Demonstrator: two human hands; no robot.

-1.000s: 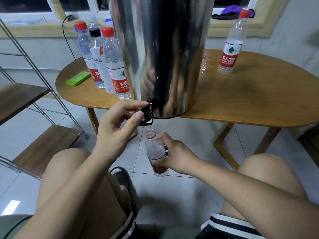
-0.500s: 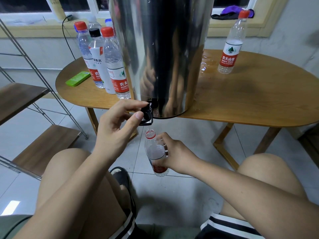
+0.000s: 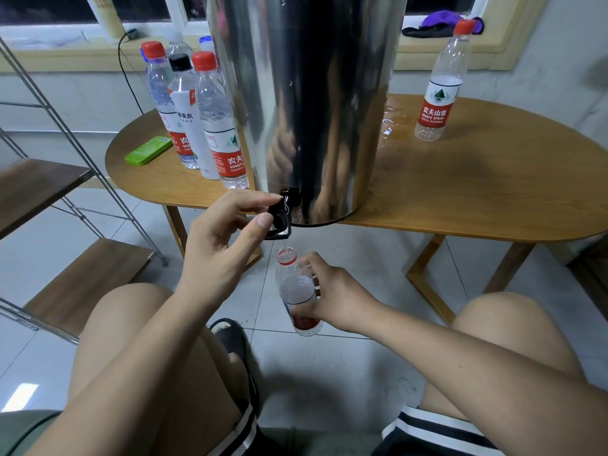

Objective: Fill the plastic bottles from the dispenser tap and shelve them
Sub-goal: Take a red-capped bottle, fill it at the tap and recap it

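Observation:
A tall steel dispenser (image 3: 306, 103) stands on the wooden table (image 3: 460, 192), its black tap (image 3: 281, 218) overhanging the front edge. My left hand (image 3: 223, 238) pinches the tap lever between thumb and fingers. Below the tap, my right hand (image 3: 332, 294) grips an uncapped plastic bottle (image 3: 296, 287) with a red label, held upright under the spout. A thin stream of water runs into its mouth. Several capped bottles (image 3: 210, 116) stand left of the dispenser. One red-capped bottle (image 3: 441, 83) stands to the right.
A metal rack with wooden shelves (image 3: 85, 284) stands at the left. A green flat case (image 3: 148, 149) lies on the table's left end. Spilled water (image 3: 391, 123) wets the tabletop beside the dispenser. My knees flank the tiled floor; a black slipper (image 3: 230, 337) lies below.
Water now runs from the tap into the bottle. Both hands have stayed in place.

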